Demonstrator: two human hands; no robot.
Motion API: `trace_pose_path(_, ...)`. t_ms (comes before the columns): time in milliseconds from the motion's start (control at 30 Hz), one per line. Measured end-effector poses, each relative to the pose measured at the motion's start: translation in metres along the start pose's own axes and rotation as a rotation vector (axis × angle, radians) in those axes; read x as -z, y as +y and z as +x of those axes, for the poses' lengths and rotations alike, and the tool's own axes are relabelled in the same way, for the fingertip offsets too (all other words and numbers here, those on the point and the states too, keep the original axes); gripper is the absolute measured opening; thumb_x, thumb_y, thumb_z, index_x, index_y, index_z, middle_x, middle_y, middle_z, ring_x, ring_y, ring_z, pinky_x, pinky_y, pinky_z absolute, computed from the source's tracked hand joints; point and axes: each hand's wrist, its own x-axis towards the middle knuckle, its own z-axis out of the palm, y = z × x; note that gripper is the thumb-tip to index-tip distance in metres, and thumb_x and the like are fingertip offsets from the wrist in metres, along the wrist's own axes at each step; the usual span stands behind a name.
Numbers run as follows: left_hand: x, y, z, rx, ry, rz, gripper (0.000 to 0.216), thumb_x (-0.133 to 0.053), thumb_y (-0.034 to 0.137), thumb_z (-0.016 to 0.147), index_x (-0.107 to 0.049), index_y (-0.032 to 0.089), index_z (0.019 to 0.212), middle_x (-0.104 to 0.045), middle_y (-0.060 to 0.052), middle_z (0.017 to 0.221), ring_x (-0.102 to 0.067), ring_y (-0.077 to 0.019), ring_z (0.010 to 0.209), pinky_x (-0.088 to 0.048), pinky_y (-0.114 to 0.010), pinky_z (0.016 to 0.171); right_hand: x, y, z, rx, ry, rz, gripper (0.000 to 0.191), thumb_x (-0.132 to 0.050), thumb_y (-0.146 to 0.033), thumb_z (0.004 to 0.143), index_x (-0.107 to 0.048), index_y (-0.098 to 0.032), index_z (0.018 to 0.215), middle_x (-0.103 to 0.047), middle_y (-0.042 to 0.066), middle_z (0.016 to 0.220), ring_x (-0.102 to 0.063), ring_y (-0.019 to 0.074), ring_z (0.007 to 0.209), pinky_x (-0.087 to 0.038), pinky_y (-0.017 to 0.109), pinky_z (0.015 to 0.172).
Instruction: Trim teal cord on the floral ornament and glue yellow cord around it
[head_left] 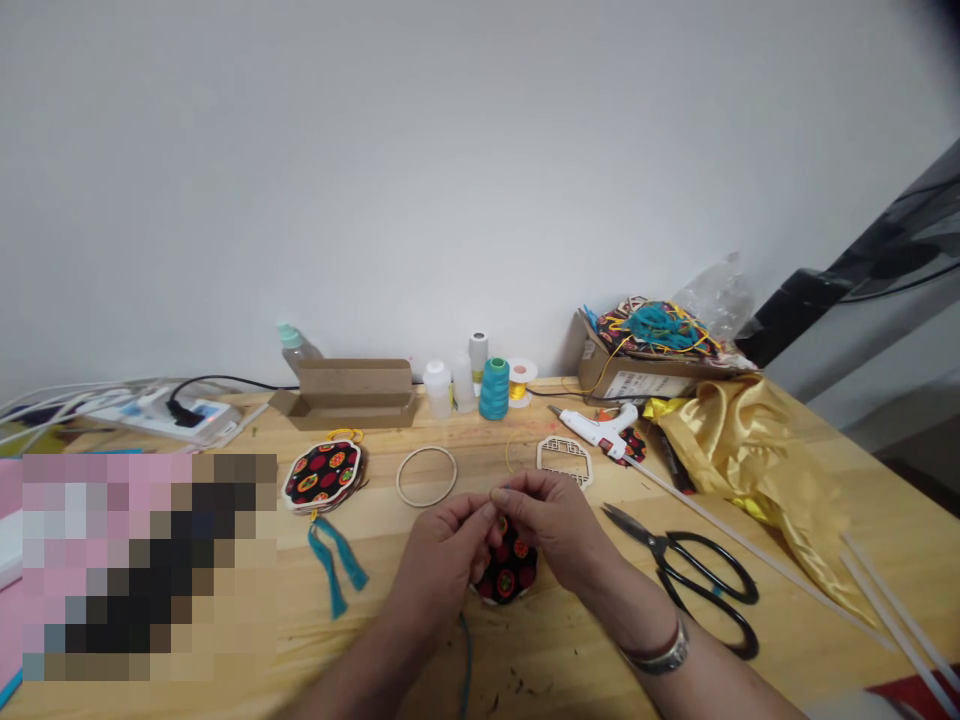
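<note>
My left hand [454, 540] and my right hand [551, 515] meet fingertip to fingertip, both closed in a pinch. A thin yellow cord [511, 452] curves up from behind their fingers; the pinched part is mostly hidden. Right under the fingers lies a black fabric ornament [506, 578] with red and orange round motifs and a pale rim, its upper part covered by the hands. A teal cord strand [466, 650] trails below it toward the front edge. To the left rests a similar ornament [324, 475] with a teal tassel [337, 567].
Black-handled scissors [660, 545] lie at right, near a white glue gun [600, 432] and gold satin cloth [727, 430]. A wooden ring [426, 476] and lattice frame [565, 462] lie beyond the hands. Behind stand a teal thread spool [494, 390], bottles [438, 388] and a filled cardboard box [637, 377].
</note>
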Motion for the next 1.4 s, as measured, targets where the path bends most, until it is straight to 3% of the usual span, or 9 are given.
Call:
trace_pose_path(167,-0.001,0.000,0.001,0.050,-0.014,-0.142,0.028,-0.064,0.034,0.071,-0.053,0.013,0.057,-0.042,0.006,0.045,-0.025,-0.0017,0.037,-0.017,-0.015,0.036,0.002,0.002,0.002,0.016,0.019,-0.036,0.020,-0.069,-0.030,0.061,-0.061,-0.012,0.063,-0.054,-0.003,0.045,-0.037,0.0044,0.039,-0.021,0.018,0.039)
trace_pose_path(433,0.000,0.005,0.000,0.066,0.010,-0.148,0.022,-0.068,0.032,0.068,-0.061,0.011,0.064,-0.047,0.005,0.047,-0.028,-0.0001,0.035,-0.015,-0.014,0.034,0.005,0.005,0.006,0.068,0.041,-0.201,0.021,-0.064,-0.033,0.067,-0.061,-0.012,0.067,-0.054,-0.002,0.053,-0.042,0.0073,0.047,-0.029,0.020,0.044)
trace_pose_path(633,0.001,0.007,0.001,0.084,0.088,-0.210,0.023,-0.071,0.031,0.064,-0.065,0.010,0.067,-0.048,0.005,0.048,-0.028,0.0006,0.035,-0.014,-0.012,0.033,0.030,-0.021,-0.016,0.421,0.235,-1.028,0.029,-0.049,-0.034,0.082,-0.060,-0.017,0.102,-0.062,0.006,0.086,-0.055,0.0173,0.074,-0.042,0.030,0.066)
trace_pose_path(733,0.002,0.007,0.000,0.083,0.101,-0.239,0.025,-0.072,0.032,0.062,-0.066,0.009,0.068,-0.047,0.005,0.048,-0.027,0.0007,0.036,-0.014,-0.013,0.033,0.061,-0.029,-0.043,0.338,0.300,-1.436,0.025,-0.043,-0.028,0.084,-0.062,-0.017,0.097,-0.062,0.009,0.091,-0.056,0.0234,0.084,-0.043,0.037,0.074)
trace_pose_path(833,0.003,0.006,0.001,0.090,0.113,-0.263,0.025,-0.073,0.032,0.061,-0.066,0.009,0.067,-0.046,0.005,0.048,-0.026,0.0006,0.036,-0.013,-0.013,0.033,0.102,-0.019,-0.068,0.164,0.312,-1.642,0.024,-0.043,-0.022,0.081,-0.062,-0.016,0.094,-0.063,0.012,0.094,-0.057,0.0272,0.089,-0.045,0.040,0.077)
trace_pose_path(900,0.004,0.005,0.001,0.092,0.115,-0.276,0.024,-0.072,0.032,0.062,-0.066,0.010,0.067,-0.045,0.005,0.048,-0.025,0.0005,0.036,-0.012,-0.013,0.033,0.128,-0.006,-0.080,0.085,0.350,-1.708,0.023,-0.044,-0.021,0.079,-0.063,-0.014,0.090,-0.064,0.014,0.092,-0.059,0.0273,0.088,-0.046,0.040,0.078)
trace_pose_path(1000,0.004,0.004,0.002,0.091,0.112,-0.278,0.022,-0.071,0.031,0.063,-0.065,0.010,0.069,-0.045,0.005,0.048,-0.025,0.0002,0.037,-0.012,-0.014,0.034,0.150,0.009,-0.088,0.044,0.322,-1.715,0.032,-0.048,-0.019,0.075,-0.062,-0.011,0.102,-0.062,0.015,0.104,-0.059,0.0265,0.095,-0.047,0.037,0.084)
trace_pose_path(1233,0.005,0.005,0.002,0.061,0.121,-0.263,0.022,-0.070,0.030,0.065,-0.065,0.010,0.072,-0.045,0.006,0.048,-0.026,-0.0008,0.038,-0.014,-0.015,0.035,0.141,0.004,-0.086,-0.026,0.354,-1.706,0.038,-0.047,-0.010,0.069,-0.061,-0.008,0.105,-0.060,0.016,0.108,-0.057,0.0264,0.100,-0.045,0.036,0.088)
trace_pose_path(1400,0.004,0.005,0.002,0.056,0.109,-0.270,0.021,-0.070,0.030,0.064,-0.065,0.011,0.071,-0.042,0.007,0.047,-0.025,-0.0007,0.038,-0.013,-0.015,0.035,0.149,0.002,-0.091,0.007,0.344,-1.599,0.032,-0.049,-0.017,0.067,-0.061,-0.013,0.095,-0.063,0.014,0.095,-0.061,0.0262,0.087,-0.048,0.036,0.076)
